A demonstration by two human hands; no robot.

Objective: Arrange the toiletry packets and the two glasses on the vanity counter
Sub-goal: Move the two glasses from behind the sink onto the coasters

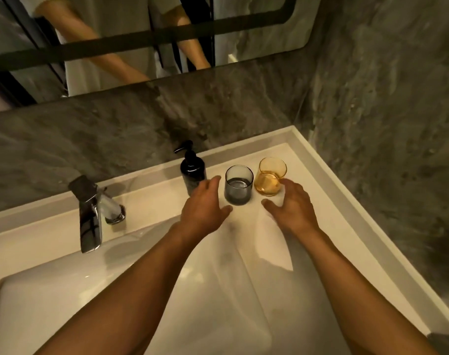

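Two bare forearms reach forward from the bottom edge, crossing over a white sink basin (64,290) toward the back of the vanity counter (308,160). Taking the basin as the landmark: just beyond its far right corner, both hands hover low over the counter. Left hand (204,206) is palm down with fingers loosely spread, thumb angled toward the grey glass (238,185) just ahead of it, holding nothing. Right hand (292,207) is also palm down and spread — its index fingertip appears to touch the lower side of the amber glass (270,176), though I cannot tell whether it is pressing. Neither hand grips anything.

Both glasses stand upright, nearly touching, on the counter beyond the basin's right corner, amber one furthest right. A pale sheet, perhaps paper (274,242), seems to lie under the right wrist; no toiletry packets are clearly visible.

Judging from this, the step is a final nudge to line up the two glasses. Doing it well likely means pushing low on each base with light fingertip pressure, so neither glass tips or clinks.

Further back from the basin stand a dark pump bottle (192,170) and, at its rear centre, a chrome faucet (90,213). Beyond them — a grey stone wall and a mirror (231,34) reflecting the person's arms.
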